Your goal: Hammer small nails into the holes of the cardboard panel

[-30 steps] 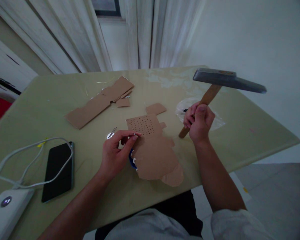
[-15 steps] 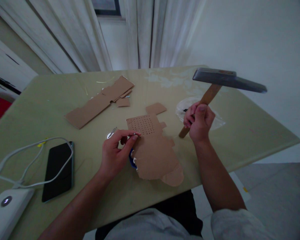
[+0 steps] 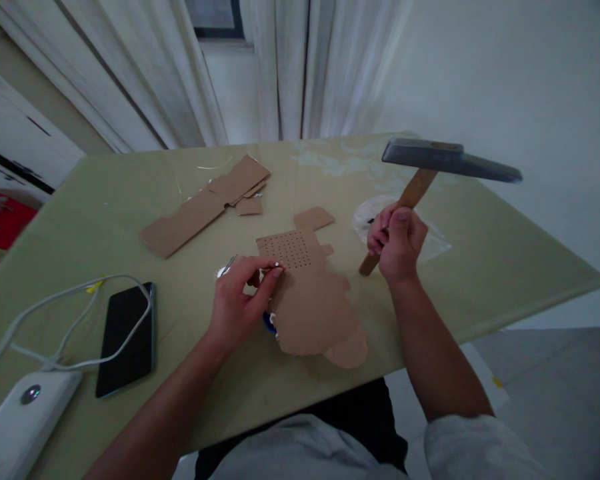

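My right hand [image 3: 401, 241] is closed round the wooden handle of a hammer [image 3: 447, 158]. Its dark metal head is raised above the table on the right. Between thumb and fingertips my left hand [image 3: 247, 293] pinches a small nail [image 3: 277, 265]; only its pale, shiny head shows clearly. The pinch is at the left edge of a cut piece of cardboard [image 3: 310, 310], just under a block of punched holes in rows. Under the cardboard's left side, part of a blue round object [image 3: 269, 323] peeks out. Several thin metal nails [image 3: 228, 265] lie on something white behind my left hand.
Cardboard strips [image 3: 200, 217] lie at the back left, with a small cardboard scrap [image 3: 314, 218] behind the punched piece. A clear plastic bag [image 3: 433, 241] rests behind my right hand. At left are a phone [image 3: 127, 343], a white cable [image 3: 30, 310] and a white power bank [image 3: 27, 427].
The hammer has dropped very slightly, and my right hand keeps its grip. My left hand stays pinched at the cardboard's edge. The whole view has shifted a little.
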### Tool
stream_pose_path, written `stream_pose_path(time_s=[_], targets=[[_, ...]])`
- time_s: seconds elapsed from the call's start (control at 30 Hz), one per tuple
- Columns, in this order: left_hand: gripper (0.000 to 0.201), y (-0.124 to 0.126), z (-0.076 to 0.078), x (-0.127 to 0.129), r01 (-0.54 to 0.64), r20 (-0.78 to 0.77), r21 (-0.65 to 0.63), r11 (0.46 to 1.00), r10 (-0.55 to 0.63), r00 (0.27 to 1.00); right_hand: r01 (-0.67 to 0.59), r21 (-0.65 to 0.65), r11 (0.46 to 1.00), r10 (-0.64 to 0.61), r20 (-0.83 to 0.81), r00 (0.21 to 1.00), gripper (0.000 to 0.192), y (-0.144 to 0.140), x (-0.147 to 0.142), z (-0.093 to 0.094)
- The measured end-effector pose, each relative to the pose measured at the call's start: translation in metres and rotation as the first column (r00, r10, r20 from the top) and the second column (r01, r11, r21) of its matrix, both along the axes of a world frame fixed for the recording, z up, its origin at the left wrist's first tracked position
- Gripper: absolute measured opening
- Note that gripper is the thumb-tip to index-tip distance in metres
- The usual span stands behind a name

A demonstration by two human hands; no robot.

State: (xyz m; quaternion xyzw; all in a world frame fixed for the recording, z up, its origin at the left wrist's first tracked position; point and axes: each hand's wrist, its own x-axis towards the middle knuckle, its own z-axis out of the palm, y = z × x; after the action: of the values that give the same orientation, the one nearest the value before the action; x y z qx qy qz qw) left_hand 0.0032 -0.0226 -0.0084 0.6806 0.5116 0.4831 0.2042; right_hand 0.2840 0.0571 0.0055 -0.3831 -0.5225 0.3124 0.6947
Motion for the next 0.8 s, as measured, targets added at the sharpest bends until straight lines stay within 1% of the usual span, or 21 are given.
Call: stream_pose_path(time_s=[0.13, 0.3, 0.4, 0.5, 0.57, 0.63, 0.67, 0.7, 0.73, 0.8], targets=[[0.012, 0.002, 0.001, 0.001, 0.017, -0.007, 0.028, 0.999, -0.017, 1.000, -0.045, -0.002, 0.999, 0.045, -0.016, 0.999, 0.065, -0.001, 0.000, 0.002], [0.011, 0.006, -0.003, 0.000, 0.060, -0.041, 0.055, 0.997, -0.058, 0.998, -0.094, -0.068, 0.993, 0.096, 0.023, 0.995, 0.067, -0.003, 0.000, 0.005], [0.013, 0.009, -0.006, -0.002, 0.068, -0.051, 0.071, 0.995, -0.065, 0.997, -0.156, -0.155, 0.976, 0.172, 0.094, 0.981, 0.069, -0.008, -0.002, 0.005], [0.014, 0.012, -0.009, -0.003, 0.080, -0.068, 0.091, 0.993, -0.074, 0.995, -0.222, -0.267, 0.938, 0.275, 0.179, 0.945, 0.071, -0.018, -0.005, 0.007], [0.015, 0.013, -0.011, -0.004, 0.088, -0.084, 0.102, 0.991, -0.079, 0.993, -0.249, -0.338, 0.908, 0.339, 0.242, 0.909, 0.072, -0.028, -0.004, 0.013], [0.016, 0.014, -0.011, -0.004, 0.100, -0.104, 0.114, 0.988, -0.088, 0.991, -0.240, -0.399, 0.885, 0.391, 0.354, 0.850, 0.071, -0.040, -0.001, 0.026], [0.016, 0.014, -0.011, -0.004, 0.106, -0.114, 0.119, 0.987, -0.093, 0.989, -0.213, -0.417, 0.883, 0.404, 0.448, 0.797, 0.069, -0.045, 0.002, 0.035], [0.016, 0.014, -0.011, -0.004, 0.113, -0.124, 0.124, 0.986, -0.098, 0.987, -0.188, -0.419, 0.888, 0.412, 0.545, 0.731, 0.068, -0.050, 0.004, 0.045], [0.016, 0.014, -0.011, -0.004, 0.120, -0.133, 0.129, 0.984, -0.103, 0.986, -0.185, -0.422, 0.887, 0.433, 0.627, 0.648, 0.067, -0.053, 0.007, 0.057], [0.016, 0.014, -0.010, -0.003, 0.132, -0.144, 0.133, 0.982, -0.113, 0.983, -0.165, -0.431, 0.887, 0.454, 0.749, 0.482, 0.065, -0.058, 0.010, 0.078]])
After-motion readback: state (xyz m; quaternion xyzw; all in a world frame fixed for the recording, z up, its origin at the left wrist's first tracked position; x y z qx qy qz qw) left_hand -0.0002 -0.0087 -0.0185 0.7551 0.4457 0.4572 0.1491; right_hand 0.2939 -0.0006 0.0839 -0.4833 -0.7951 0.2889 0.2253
